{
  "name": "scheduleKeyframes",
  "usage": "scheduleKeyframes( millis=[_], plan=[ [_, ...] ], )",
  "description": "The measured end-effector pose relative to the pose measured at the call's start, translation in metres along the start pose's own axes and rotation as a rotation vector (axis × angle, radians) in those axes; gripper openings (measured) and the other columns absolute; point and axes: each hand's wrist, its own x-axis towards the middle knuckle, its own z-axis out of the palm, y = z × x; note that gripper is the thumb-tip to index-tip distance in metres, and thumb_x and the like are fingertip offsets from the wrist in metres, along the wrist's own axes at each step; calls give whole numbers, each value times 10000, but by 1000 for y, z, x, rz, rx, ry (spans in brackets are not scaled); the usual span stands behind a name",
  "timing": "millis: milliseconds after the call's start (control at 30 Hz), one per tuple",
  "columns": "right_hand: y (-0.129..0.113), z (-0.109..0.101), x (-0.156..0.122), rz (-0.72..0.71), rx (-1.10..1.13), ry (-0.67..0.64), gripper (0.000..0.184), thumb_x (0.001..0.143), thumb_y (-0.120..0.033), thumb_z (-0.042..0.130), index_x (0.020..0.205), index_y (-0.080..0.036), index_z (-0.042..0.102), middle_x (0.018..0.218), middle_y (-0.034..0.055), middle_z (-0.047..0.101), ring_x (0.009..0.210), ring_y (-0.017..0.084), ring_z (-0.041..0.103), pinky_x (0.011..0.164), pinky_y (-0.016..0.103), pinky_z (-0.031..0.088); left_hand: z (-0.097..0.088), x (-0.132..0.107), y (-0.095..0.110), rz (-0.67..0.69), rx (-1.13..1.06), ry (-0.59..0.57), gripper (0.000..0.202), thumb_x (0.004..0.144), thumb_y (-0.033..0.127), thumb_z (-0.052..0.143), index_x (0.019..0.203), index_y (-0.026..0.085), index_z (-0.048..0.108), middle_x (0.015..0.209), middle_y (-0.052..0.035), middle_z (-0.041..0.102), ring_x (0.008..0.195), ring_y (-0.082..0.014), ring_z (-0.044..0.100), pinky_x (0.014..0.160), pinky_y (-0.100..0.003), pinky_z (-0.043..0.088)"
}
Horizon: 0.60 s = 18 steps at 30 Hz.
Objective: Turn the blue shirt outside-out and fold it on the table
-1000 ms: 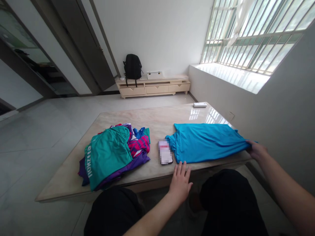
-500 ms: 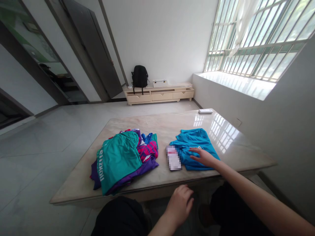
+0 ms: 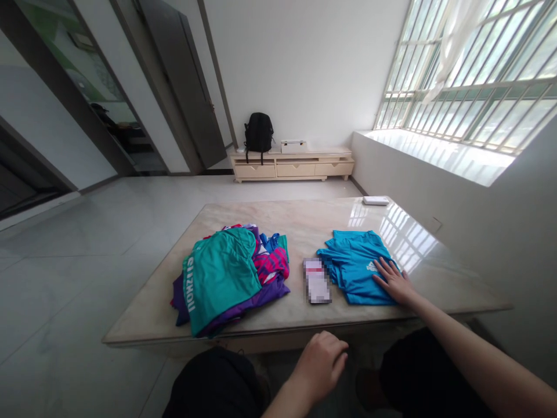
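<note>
My right hand (image 3: 394,281) lies flat with fingers spread on the right part of a blue T-shirt (image 3: 354,264), which is folded on the table and shows a small white logo. My left hand (image 3: 322,363) hangs loosely curled just off the table's near edge, above my lap, with nothing seen in it. To the left of the T-shirt lies a phone (image 3: 317,281), its screen blurred out, close against the blue cloth. Farther left a heap of clothes is topped by a green jersey (image 3: 224,276) with white lettering; purple cloth (image 3: 270,293) and pink-and-blue patterned cloth (image 3: 274,265) stick out from it.
The marble-topped table (image 3: 278,212) has a white flat device (image 3: 375,200) near its far right corner. Beyond it a low cabinet (image 3: 296,169) carries a black backpack (image 3: 259,133) and a white box (image 3: 293,146). A barred window (image 3: 470,87) is at right.
My right hand has slid right across the blue T-shirt, uncovering its logo, and now rests flatter. The shirt's left side looks slightly shifted. My left hand barely moved; the view has turned left.
</note>
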Motion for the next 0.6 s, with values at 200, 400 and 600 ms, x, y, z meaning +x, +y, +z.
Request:
scheduleKeyframes(
  millis=[200, 400, 600],
  plan=[
    [14, 0, 6, 191, 44, 189, 769, 959, -573, 344, 1543, -81, 432, 1562, 256, 446, 1454, 408, 414, 1167, 559, 362, -52, 3, -19, -36, 61, 226, 237, 989, 211, 537, 1109, 226, 740, 1067, -54, 772, 1041, -225, 680, 991, -386, 524],
    [34, -6, 19, 320, 214, 253, 644, 850, -549, 524, 1324, -126, 628, 1063, 192, 762, 966, 376, 728, 780, 444, 575, -169, -14, -89, -393, 373, 621, 335, 999, 283, 478, 1215, 169, 708, 1279, -142, 697, 1231, -291, 619, 1105, -439, 468],
    [88, -26, 11, 454, 330, 355, 453, 741, -465, 589, 1053, -172, 736, 852, 195, 745, 781, 407, 725, 625, 483, 538, -194, -41, -147, -742, 516, 350, 734, 906, 443, 660, 1524, 101, 461, 1607, -228, 410, 1497, -405, 372, 1206, -495, 346]
  ],
)
